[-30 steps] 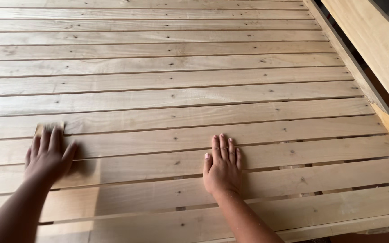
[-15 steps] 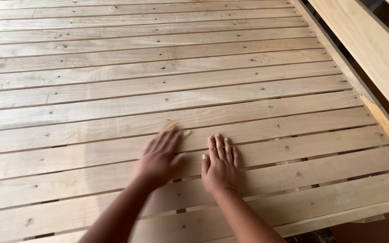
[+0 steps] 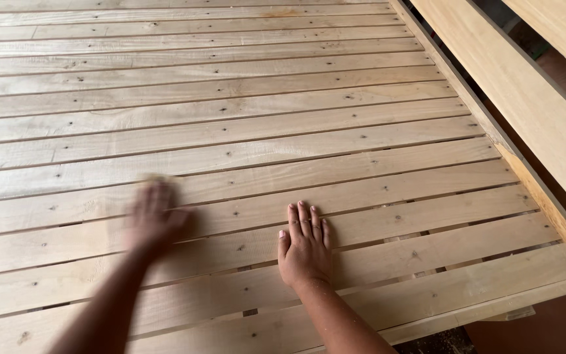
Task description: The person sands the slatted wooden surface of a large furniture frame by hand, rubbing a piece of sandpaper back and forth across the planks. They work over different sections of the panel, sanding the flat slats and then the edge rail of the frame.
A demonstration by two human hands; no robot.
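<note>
Pale wooden slats [image 3: 244,137] are being rubbed: the blurred left hand [image 3: 152,219], pressing a small tan pad [image 3: 158,178], is sweeping back leftward, while the right hand [image 3: 304,246] stays flat, open.

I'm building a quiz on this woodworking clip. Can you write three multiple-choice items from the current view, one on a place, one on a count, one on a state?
1. Where does the right hand rest?
A. flat on the wooden slats
B. on the side rail
C. in the air

2. How many hands are in view?
A. one
B. two
C. three

3. How does the left hand appear?
A. sharp and still
B. blurred with motion
C. hidden

Key: 1 A, the palm lies spread on the slats, well short of the side rail. 2 B, only the left and right hands show. 3 B, the left hand is smeared, with a small pale thing, too blurred to identify, at its fingertips.
</note>
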